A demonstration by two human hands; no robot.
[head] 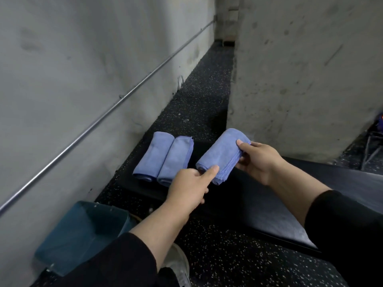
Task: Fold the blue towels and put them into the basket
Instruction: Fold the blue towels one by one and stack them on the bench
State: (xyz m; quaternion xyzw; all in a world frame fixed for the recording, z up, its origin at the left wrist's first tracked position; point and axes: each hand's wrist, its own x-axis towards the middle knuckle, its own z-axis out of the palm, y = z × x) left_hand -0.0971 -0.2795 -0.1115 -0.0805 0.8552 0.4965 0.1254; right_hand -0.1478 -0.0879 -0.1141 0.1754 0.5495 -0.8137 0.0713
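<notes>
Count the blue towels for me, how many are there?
3. Two folded towels lie side by side on the black bench, left and right; the third towel is held in both hands. None shows in the basket.

I see a black bench (259, 214) on a dark speckled floor (207, 96), grey walls (62, 69) with a thin metal pipe (103, 117), and my white shoe (178, 264).

Soft matt cloth towel (219, 154) — smooth plastic basket (83, 235), rough concrete wall (83, 59)

Black padded table (259, 210) standing on a dark speckled floor (219, 257). Two folded blue towels (163, 158) lie side by side, touching, at its far left end. A teal basket (83, 233) sits on the floor beside the wall.
</notes>
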